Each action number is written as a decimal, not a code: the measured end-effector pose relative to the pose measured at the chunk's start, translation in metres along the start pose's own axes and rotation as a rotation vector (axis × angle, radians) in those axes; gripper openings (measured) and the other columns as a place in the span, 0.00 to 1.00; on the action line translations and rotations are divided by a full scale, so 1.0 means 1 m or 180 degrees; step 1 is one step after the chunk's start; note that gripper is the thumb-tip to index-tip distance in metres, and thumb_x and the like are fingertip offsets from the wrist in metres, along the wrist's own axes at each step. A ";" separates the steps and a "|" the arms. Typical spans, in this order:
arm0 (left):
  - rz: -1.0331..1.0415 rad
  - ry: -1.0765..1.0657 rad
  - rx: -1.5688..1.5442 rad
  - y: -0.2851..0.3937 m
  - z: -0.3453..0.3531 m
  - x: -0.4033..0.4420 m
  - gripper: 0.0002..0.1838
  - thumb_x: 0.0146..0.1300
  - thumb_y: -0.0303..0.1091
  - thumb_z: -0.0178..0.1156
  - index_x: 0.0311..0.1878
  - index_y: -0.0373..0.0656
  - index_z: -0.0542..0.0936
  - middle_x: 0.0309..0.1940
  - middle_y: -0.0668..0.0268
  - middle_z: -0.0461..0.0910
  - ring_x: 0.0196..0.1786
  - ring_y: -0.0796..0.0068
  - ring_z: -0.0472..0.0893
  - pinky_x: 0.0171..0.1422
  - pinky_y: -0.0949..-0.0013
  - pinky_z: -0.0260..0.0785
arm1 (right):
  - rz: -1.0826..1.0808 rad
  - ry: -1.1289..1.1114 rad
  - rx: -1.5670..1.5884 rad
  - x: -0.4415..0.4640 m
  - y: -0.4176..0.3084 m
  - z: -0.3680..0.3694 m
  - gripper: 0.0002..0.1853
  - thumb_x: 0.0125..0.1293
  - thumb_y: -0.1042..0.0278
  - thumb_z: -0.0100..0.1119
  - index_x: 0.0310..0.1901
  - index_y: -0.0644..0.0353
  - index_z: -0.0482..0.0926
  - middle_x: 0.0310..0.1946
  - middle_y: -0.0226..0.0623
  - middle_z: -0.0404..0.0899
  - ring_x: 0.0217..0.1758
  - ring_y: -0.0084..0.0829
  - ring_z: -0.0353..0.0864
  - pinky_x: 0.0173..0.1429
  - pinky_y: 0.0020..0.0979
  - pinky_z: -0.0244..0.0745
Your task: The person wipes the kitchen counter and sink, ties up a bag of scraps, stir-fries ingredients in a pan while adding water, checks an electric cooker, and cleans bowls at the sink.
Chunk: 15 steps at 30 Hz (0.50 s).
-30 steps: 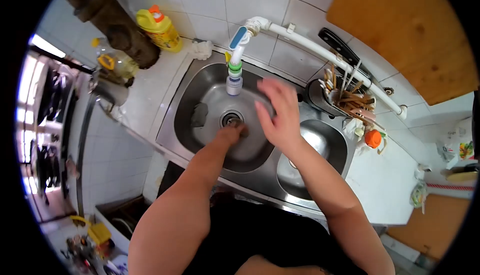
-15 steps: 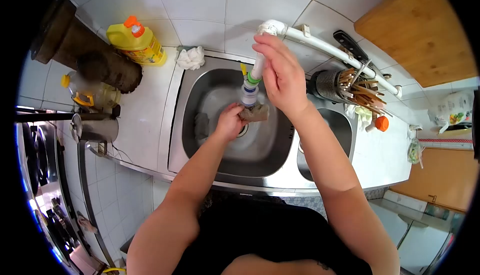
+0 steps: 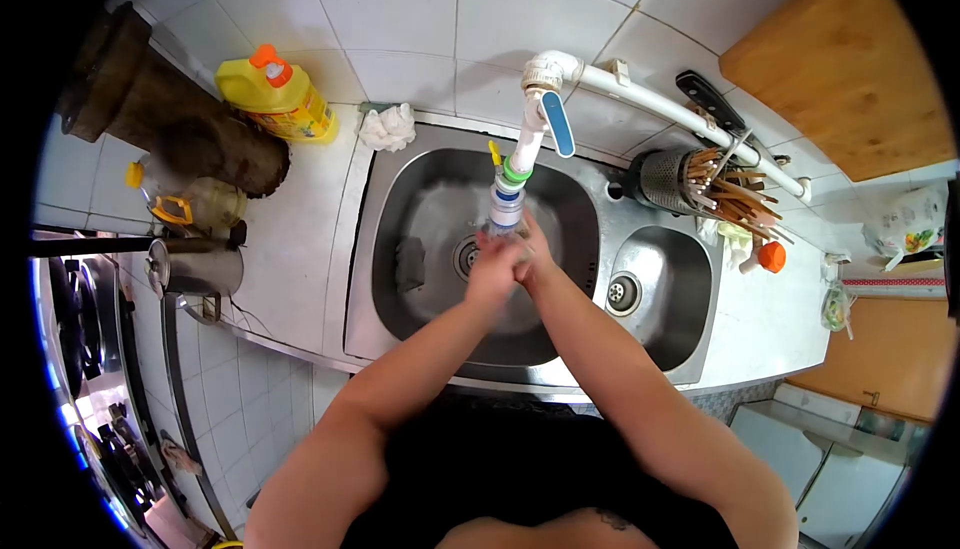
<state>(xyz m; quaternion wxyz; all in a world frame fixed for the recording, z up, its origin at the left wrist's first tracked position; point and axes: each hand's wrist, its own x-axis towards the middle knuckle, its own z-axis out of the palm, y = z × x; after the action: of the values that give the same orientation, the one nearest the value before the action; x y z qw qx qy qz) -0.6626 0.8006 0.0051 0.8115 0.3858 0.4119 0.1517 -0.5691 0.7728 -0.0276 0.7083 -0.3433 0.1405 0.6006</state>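
The left hand (image 3: 492,277) and right hand (image 3: 538,249) are together just under the nozzle (image 3: 507,209), palms and fingers blurred; whether something is pressed between them, I cannot tell. By the look of it, a rub or rinse is under way and not finished, as the hands have not parted; whether water runs is too blurred to say. To their left, inside the large basin (image 3: 450,327), the drain (image 3: 466,257) lies bare beside the left hand, and past it a grey rag (image 3: 410,264) lies flat, touched by neither hand. Above and beyond the hands, the blue tap handle (image 3: 557,124) is free of any grip. To their right is the small basin (image 3: 668,241), with chopsticks (image 3: 735,194) in a holder (image 3: 662,181) behind it. Farther out to the left, a yellow bottle (image 3: 285,107) and a pot (image 3: 207,266) stand on the desk (image 3: 295,249).
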 end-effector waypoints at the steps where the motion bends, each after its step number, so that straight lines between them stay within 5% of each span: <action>1: 0.0292 -0.0064 0.1259 -0.022 -0.011 0.014 0.15 0.63 0.35 0.60 0.50 0.39 0.76 0.44 0.58 0.80 0.50 0.62 0.79 0.54 0.61 0.70 | -0.0034 -0.0430 -0.0014 0.024 0.008 -0.029 0.20 0.74 0.56 0.43 0.59 0.59 0.71 0.53 0.40 0.78 0.57 0.41 0.77 0.62 0.44 0.71; 2: 0.0584 0.0244 0.1790 -0.016 -0.016 0.021 0.15 0.62 0.37 0.61 0.48 0.37 0.77 0.45 0.54 0.79 0.52 0.59 0.77 0.56 0.60 0.68 | -0.0076 -0.0863 -0.0022 0.038 0.014 -0.044 0.19 0.74 0.57 0.44 0.58 0.59 0.73 0.51 0.39 0.79 0.54 0.40 0.79 0.59 0.44 0.73; 4: 0.1168 0.0824 0.2865 0.011 -0.021 0.047 0.18 0.61 0.42 0.63 0.44 0.35 0.78 0.49 0.47 0.77 0.54 0.54 0.75 0.61 0.59 0.65 | -0.0547 0.0201 0.0157 0.035 0.050 -0.023 0.17 0.74 0.59 0.43 0.57 0.59 0.73 0.49 0.38 0.80 0.52 0.39 0.80 0.57 0.42 0.75; 5: 0.1510 0.1096 0.2474 0.007 -0.034 0.072 0.21 0.62 0.40 0.60 0.52 0.34 0.76 0.57 0.42 0.72 0.60 0.45 0.71 0.66 0.57 0.62 | -0.0740 0.0460 0.0304 0.020 0.063 0.005 0.18 0.74 0.59 0.43 0.57 0.59 0.73 0.49 0.38 0.80 0.52 0.38 0.80 0.57 0.42 0.75; 8: 0.0955 0.0186 0.1612 -0.010 -0.042 0.077 0.26 0.64 0.38 0.58 0.62 0.34 0.71 0.67 0.41 0.64 0.69 0.43 0.64 0.73 0.56 0.56 | -0.0737 0.0829 0.0458 0.002 0.047 0.033 0.19 0.74 0.55 0.46 0.58 0.57 0.73 0.51 0.38 0.79 0.52 0.37 0.79 0.57 0.42 0.74; 11: 0.1076 0.0085 0.1671 -0.047 -0.025 0.043 0.34 0.70 0.52 0.51 0.70 0.35 0.63 0.57 0.45 0.76 0.59 0.59 0.77 0.64 0.59 0.67 | -0.0571 0.0858 -0.0187 0.010 0.011 0.022 0.20 0.73 0.54 0.49 0.59 0.59 0.72 0.52 0.39 0.79 0.52 0.36 0.79 0.57 0.41 0.74; 14: -0.0142 0.0200 0.1313 -0.008 -0.036 0.061 0.34 0.73 0.55 0.46 0.70 0.36 0.64 0.57 0.51 0.76 0.60 0.66 0.75 0.62 0.63 0.68 | -0.0650 0.0985 -0.0977 -0.001 0.034 0.018 0.21 0.74 0.54 0.49 0.58 0.61 0.72 0.49 0.42 0.79 0.49 0.36 0.80 0.53 0.41 0.76; 15: -0.0217 0.0217 0.1091 0.001 -0.037 0.064 0.34 0.73 0.55 0.46 0.70 0.37 0.64 0.58 0.52 0.75 0.60 0.66 0.75 0.62 0.64 0.68 | -0.0594 0.1741 -0.1017 -0.004 0.053 0.033 0.17 0.73 0.60 0.49 0.56 0.61 0.73 0.46 0.41 0.79 0.50 0.35 0.79 0.49 0.40 0.77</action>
<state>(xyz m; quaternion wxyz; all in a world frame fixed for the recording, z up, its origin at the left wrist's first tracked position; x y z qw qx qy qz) -0.6520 0.8562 -0.0425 0.7241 0.4989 0.4718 0.0646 -0.6271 0.7939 -0.0182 0.6336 -0.6099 0.1975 0.4331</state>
